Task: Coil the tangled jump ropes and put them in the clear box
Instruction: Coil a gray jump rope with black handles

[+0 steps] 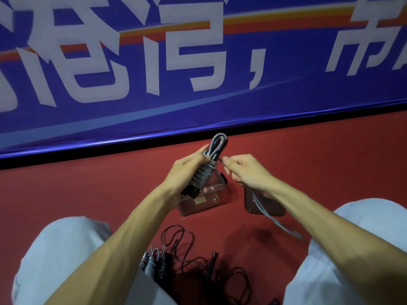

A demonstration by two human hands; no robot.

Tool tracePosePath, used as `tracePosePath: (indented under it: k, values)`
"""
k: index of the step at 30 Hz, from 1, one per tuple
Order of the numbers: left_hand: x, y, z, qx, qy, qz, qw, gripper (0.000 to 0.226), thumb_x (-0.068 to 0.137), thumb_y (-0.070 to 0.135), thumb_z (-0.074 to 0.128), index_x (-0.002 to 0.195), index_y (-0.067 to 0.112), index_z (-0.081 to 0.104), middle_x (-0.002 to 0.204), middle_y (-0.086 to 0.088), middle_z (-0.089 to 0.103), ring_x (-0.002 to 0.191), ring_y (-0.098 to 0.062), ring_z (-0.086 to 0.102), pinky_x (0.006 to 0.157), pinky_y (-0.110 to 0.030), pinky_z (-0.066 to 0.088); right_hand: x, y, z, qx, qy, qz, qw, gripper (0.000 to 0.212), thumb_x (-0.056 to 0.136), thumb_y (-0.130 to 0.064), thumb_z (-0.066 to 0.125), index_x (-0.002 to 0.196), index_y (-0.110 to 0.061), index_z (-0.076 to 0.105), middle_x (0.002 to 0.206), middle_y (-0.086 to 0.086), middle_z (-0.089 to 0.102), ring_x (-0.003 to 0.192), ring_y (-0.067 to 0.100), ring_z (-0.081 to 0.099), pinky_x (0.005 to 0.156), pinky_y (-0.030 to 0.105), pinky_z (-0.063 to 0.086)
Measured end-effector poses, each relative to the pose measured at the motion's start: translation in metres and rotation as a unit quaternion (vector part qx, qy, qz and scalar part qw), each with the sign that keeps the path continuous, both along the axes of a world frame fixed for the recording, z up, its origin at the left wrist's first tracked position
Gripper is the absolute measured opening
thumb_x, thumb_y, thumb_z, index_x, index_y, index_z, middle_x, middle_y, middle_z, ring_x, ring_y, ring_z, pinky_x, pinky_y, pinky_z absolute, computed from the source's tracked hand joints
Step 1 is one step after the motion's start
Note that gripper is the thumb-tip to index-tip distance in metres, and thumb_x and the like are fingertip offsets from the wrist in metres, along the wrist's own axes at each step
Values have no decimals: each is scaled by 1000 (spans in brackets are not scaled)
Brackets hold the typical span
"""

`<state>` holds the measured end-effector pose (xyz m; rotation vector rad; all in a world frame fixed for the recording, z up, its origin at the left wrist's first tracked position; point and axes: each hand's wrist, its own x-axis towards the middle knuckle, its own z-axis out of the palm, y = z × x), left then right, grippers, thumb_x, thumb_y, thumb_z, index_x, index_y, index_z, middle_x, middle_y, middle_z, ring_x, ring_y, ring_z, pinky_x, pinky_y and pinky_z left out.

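Grey rope [203, 173] in left hand [184, 172], clear box [199, 204] near.

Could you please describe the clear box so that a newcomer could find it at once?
Below the blue banner, on the red floor, the clear box stands partly hidden by the left hand. Unlike the flat ribbed lid to its right, it is upright and bears a label.

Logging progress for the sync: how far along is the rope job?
Done: grey jump rope mostly wound, gripped by left hand. In hand: right hand pinches its loose tail. Left: black jump rope tangled on floor; open clear box looks empty.
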<state>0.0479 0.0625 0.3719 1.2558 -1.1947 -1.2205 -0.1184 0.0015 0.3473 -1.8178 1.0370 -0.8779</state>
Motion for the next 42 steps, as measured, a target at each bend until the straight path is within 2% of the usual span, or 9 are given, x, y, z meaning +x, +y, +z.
tracePosePath:
  k: [3, 11, 14, 17, 23, 28, 35, 39, 42]
  values:
    - [1, -1, 0, 58, 53, -23, 997, 29, 93, 28, 52, 113, 42, 67, 73, -8, 62, 50, -24, 56, 45, -25, 47, 4, 4, -4, -3, 21, 24, 999, 44, 102, -34, 43, 63, -13, 49, 35, -10, 37, 33, 2, 31, 39, 13, 26]
    - [8, -5, 2, 29, 85, 1, 996, 26, 93, 15, 63, 117, 7, 66, 81, -8, 66, 55, -18, 62, 46, -26, 53, 0, 2, -2, -1, 45, 51, 998, 25, 100, -26, 49, 80, -17, 60, 52, -2, 49, 39, 12, 42, 38, 19, 34]
    - [14, -6, -1, 8, 21, 6, 1000, 24, 88, 11, 68, 112, 10, 68, 73, -1, 71, 56, -11, 66, 50, -21, 53, -3, 4, -6, -4, 167, 56, 984, 17, 98, -21, 52, 82, -16, 53, 57, 2, 57, 42, 17, 58, 42, 24, 47]
    - [20, -10, -8, -6, -51, 23, 998, 23, 86, 15, 72, 109, 12, 69, 77, -1, 71, 58, -8, 66, 52, -21, 53, -9, 5, -6, -59, 334, 41, 940, 22, 98, -31, 50, 85, -15, 54, 55, 1, 63, 55, 16, 68, 63, 30, 54]
    - [36, -26, -28, -43, -319, 55, 945, 28, 83, 42, 73, 101, 27, 58, 84, -1, 69, 73, -19, 68, 66, -34, 55, -5, 12, -3, -210, 335, 67, 916, 17, 100, -29, 45, 90, -16, 49, 87, 4, 59, 88, 31, 61, 76, 44, 47]
    - [31, -28, -37, -43, -390, -7, 920, 29, 86, 37, 71, 98, 21, 49, 74, 2, 66, 69, -18, 64, 60, -31, 47, -8, 17, 2, -295, 388, 124, 864, 12, 100, -25, 45, 100, -17, 54, 95, -3, 52, 95, 28, 59, 74, 40, 48]
    - [25, -30, -45, -78, -446, -70, 889, 30, 86, 27, 70, 116, 26, 69, 92, 4, 73, 82, -9, 65, 72, -28, 50, -9, 18, 5, -430, 410, 118, 796, 32, 88, -7, 48, 113, -23, 61, 103, -2, 61, 95, 28, 62, 60, 34, 35]
    - [18, -24, -48, -96, -474, -140, 864, 28, 81, 23, 75, 108, 21, 67, 79, 13, 64, 64, 2, 55, 65, -22, 46, -11, 15, 6, -463, 316, 89, 823, 11, 81, -18, 63, 89, -19, 70, 83, -4, 64, 72, 23, 64, 47, 29, 36]
    - [12, -20, -46, -113, -428, -169, 880, 22, 79, 21, 78, 96, 22, 64, 78, 11, 63, 63, 3, 53, 63, -21, 44, -11, 12, 6, -415, 285, 12, 864, 15, 80, -35, 69, 85, -21, 69, 83, -7, 63, 75, 19, 62, 56, 27, 31]
